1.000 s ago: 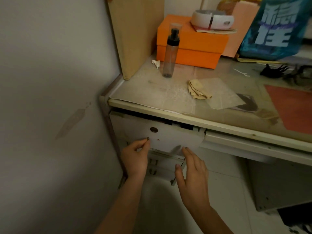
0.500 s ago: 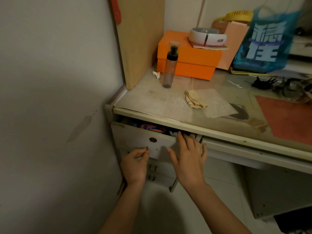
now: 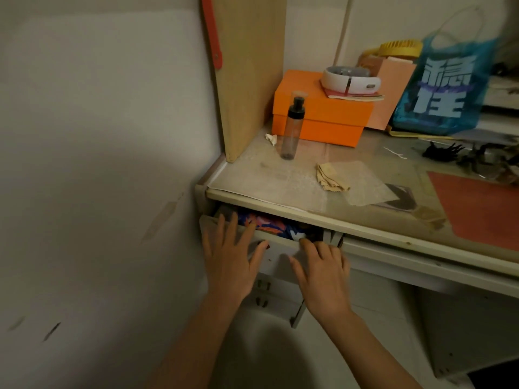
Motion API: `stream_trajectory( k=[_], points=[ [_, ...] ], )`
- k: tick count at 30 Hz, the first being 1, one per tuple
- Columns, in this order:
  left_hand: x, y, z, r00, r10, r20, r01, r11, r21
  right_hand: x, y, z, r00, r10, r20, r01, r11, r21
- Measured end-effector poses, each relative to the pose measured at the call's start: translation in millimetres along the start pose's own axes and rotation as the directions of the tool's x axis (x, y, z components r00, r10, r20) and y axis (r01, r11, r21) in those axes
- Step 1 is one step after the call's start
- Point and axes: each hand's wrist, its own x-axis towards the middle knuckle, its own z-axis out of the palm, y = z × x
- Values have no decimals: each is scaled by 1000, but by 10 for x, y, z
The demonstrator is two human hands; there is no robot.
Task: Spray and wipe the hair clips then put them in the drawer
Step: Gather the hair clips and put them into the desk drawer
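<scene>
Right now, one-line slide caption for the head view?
Both hands, left and right, press flat on the part-open drawer under the desk.

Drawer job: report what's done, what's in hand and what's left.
Looks done: the spray bottle stands on the desk and the cloth lies crumpled beside it, both set down. In hand: the left hand and right hand lie flat-fingered on the front of the drawer, which is partly open. Left: shutting it. A dark clip remains on the desk.
</scene>
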Motion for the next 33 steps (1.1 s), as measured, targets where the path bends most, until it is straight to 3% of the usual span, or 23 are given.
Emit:
stream_trajectory(
  k=[6,16,25,33],
  points=[
    [-199,-4,-103,999,-5,-47,7,999,37,-212,-34,-32,1000,-11,19,11,1000,26],
    [-634,-22,-252,990,-136,31,137,990,-15,-686,-137,-126,996,-17,84,11,998,69],
    [-832,-26,-357,978,-201,-47,200,980,-22,-884,-222,-228,991,-30,133,17,995,102],
    [-831,17,-459,970,-237,52,239,970,-36,-832,-223,-316,987,-52,151,40,996,83]
  ],
)
